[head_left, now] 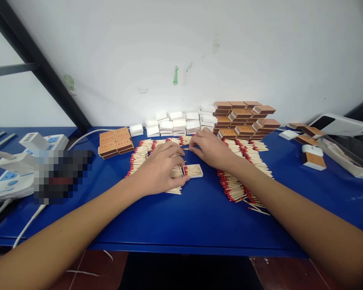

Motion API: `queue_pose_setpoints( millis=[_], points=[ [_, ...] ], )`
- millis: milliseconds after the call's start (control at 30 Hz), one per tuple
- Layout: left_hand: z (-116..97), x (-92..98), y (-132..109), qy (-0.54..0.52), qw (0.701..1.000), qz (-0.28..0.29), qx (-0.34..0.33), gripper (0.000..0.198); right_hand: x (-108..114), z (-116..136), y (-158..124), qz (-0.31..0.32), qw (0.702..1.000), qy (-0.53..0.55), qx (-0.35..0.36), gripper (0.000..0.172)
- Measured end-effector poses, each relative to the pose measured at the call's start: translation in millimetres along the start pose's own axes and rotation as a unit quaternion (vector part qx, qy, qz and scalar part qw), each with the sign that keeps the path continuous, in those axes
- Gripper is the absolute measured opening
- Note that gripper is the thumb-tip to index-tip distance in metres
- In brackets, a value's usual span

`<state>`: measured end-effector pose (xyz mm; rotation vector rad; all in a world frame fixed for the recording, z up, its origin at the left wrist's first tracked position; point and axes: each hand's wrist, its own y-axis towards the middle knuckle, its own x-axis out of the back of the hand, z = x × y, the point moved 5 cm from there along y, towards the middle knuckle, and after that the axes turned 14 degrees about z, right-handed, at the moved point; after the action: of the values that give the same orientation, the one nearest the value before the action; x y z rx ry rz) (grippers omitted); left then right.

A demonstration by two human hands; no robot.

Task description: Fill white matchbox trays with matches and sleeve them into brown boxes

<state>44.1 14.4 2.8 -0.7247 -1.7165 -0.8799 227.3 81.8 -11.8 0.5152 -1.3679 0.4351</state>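
From where I stand, the small white tray [193,170] lies on the blue table [157,225], filled with matches whose red heads point to nine o'clock. At that same side the person's left hand [159,169] arches over loose sticks, thumb and forefinger pinching the tray's end. Between one and two o'clock is the right hand [210,149], fingertips drawn down close together beside the matches; I can't tell whether they pinch one.

Further out, the left heap of matches [139,157] spreads at nine to ten o'clock and the right heap [234,189] at three to four. White trays [177,124] are stacked at eleven, and orange matchboxes [245,130] rise just beside them, toward one to two. A block of more matchboxes [115,141] sits near ten; well beyond, around nine, is a power strip [9,175]. A small white case [312,150] rests toward three.
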Motion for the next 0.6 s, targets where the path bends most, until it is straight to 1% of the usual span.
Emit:
queue_pose_setpoints(
  millis=[133,300,467,600],
  points=[
    [1.8,-0.5,-0.2,-0.005,1.000,0.001,0.000,0.023,-0.8,3.3,-0.5,0.015,0.999,-0.044,0.005,0.020],
    [1.9,0.6,0.5,-0.001,1.000,0.007,0.005,0.021,2.3,2.8,-7.0,0.021,0.995,-0.092,0.024,0.030],
    [0.3,2.3,1.4,0.001,1.000,0.007,0.003,0.020,3.6,-2.9,-10.8,0.015,0.998,-0.046,0.028,0.027],
    [0.6,1.3,1.4,-0.001,1.000,0.005,0.005,0.020,0.8,1.1,-7.0,0.015,0.999,-0.027,0.024,0.022]
  ],
)
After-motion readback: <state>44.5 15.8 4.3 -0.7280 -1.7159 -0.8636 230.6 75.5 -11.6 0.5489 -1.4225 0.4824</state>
